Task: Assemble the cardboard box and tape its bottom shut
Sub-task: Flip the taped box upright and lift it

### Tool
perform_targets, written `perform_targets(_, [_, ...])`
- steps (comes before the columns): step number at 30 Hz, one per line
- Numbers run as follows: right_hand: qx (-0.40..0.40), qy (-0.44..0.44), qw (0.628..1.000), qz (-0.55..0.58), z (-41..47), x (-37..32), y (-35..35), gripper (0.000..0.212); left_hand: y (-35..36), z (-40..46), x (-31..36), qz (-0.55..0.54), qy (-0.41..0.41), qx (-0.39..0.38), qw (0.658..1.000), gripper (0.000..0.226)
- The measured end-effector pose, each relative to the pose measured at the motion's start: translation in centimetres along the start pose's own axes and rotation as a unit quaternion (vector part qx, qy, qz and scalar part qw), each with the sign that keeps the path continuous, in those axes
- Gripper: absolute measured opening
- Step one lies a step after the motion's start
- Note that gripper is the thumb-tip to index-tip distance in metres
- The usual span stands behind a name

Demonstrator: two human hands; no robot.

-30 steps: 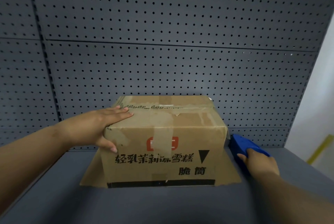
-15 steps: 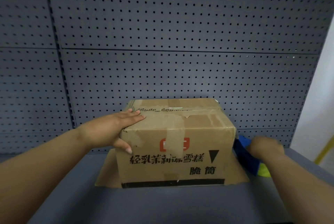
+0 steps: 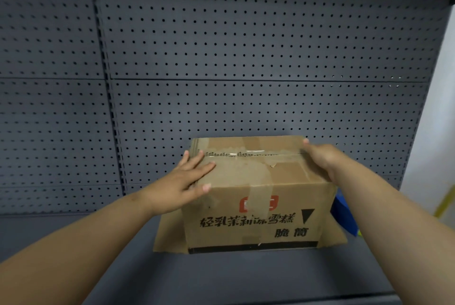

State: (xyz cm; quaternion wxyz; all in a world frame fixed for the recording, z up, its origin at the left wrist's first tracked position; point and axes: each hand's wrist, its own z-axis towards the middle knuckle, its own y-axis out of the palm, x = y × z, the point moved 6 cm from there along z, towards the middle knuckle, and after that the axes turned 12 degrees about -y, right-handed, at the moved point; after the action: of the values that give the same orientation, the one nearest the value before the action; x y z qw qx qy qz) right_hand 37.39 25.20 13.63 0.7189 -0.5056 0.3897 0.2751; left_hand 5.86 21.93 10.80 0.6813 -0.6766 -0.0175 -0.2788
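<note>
Both hands now rest on the box, which is the change we note: a second ago our right hand was off to the side at the blue tape dispenser, and it has since left the tool and come up to the carton.

Left to right. Left hand (image 3: pixel 183 182): fingers straight and spread, palm flat on the top left corner, thumb hanging over the front face. It has barely shifted. Cardboard box (image 3: pixel 258 196): between our two hands, standing on the grey shelf (image 3: pixel 221 277) with its taped flaps uppermost and its loose flaps splayed flat on the shelf beneath. A strip of tape (image 3: pixel 246 154) runs along the seam just beyond the left fingertips. Right hand (image 3: pixel 320 159): laid over the top right edge, fingers reaching to the far corner; blurred, so we cannot tell whether they curl round the edge or simply press. Blue tape dispenser (image 3: pixel 343 216): down beside the box, below the right wrist, untouched.

Reading: taping appears finished. We judge the two-handed hold sets up turning the box over.
</note>
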Motion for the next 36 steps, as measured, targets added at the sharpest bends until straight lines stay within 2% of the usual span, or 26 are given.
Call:
perform_targets(2, [0.019, 0.003, 1.000, 0.009, -1.0, 0.3, -0.2, 0.064, 0.0, -1.4, 0.4, -0.106, -0.021, 0.000, 0.994, 0.089])
perform_targets(4, [0.044, -0.001, 0.998, 0.042, -1.9, 0.3, -0.5, 0.060, 0.6, -1.2, 0.1, -0.169, -0.052, -0.008, 0.984, 0.074])
perform_targets(5, [0.058, -0.005, 0.997, 0.058, -2.4, 0.3, -0.7, 0.056, 1.1, -1.0, -0.5, -0.177, -0.064, 0.003, 0.982, 0.072])
perform_targets(7, [0.079, -0.007, 0.993, 0.086, -3.3, 0.5, -1.0, 0.047, 2.7, -0.9, -3.0, -0.239, -0.075, -0.033, 0.967, 0.075])
perform_targets(9, [0.098, -0.011, 0.990, 0.103, -4.4, 0.5, -1.1, 0.044, 2.8, -0.2, -4.2, -0.250, -0.078, 0.010, 0.965, 0.068])
perform_targets(11, [0.123, -0.012, 0.986, 0.115, -5.1, 0.7, -1.3, 0.045, 1.7, -1.8, -2.3, -0.253, -0.066, 0.057, 0.964, 0.063])
perform_targets(14, [0.195, -0.019, 0.970, 0.142, -6.5, 1.6, -2.2, 0.044, 1.5, -3.5, 0.2, -0.295, -0.072, 0.053, 0.951, 0.068])
perform_targets(17, [0.254, -0.006, 0.953, 0.163, -7.9, 2.7, -3.1, 0.039, 1.2, -3.8, 0.6, -0.283, -0.058, 0.074, 0.954, 0.071])
perform_targets(20, [0.218, 0.027, 0.972, 0.082, -9.0, 2.9, -2.6, 0.055, 1.4, -4.6, 0.5, -0.263, -0.061, 0.080, 0.960, 0.071])
perform_targets(22, [0.187, 0.061, 0.975, 0.100, -9.9, 3.3, -1.7, 0.065, 1.5, -4.9, 0.1, -0.264, -0.067, 0.085, 0.958, 0.071])
perform_targets(25, [0.184, 0.068, 0.957, 0.215, -11.2, 3.7, -0.8, 0.059, 1.6, -5.4, 0.2, -0.282, -0.079, 0.080, 0.953, 0.070])
perform_targets(28, [0.191, 0.076, 0.939, 0.274, -12.7, 3.7, 0.1, 0.048, 2.0, -5.9, 0.3, -0.301, -0.081, 0.084, 0.946, 0.065])
perform_targets(33, [0.187, 0.079, 0.941, 0.272, -13.7, 3.8, 0.9, 0.050, 2.1, -6.4, -0.1, -0.317, -0.086, 0.099, 0.939, 0.066])
perform_targets(36, [0.155, 0.078, 0.954, 0.243, -13.4, 4.0, 1.0, 0.067, 0.5, -6.5, -0.1, -0.328, -0.104, 0.150, 0.927, 0.068])
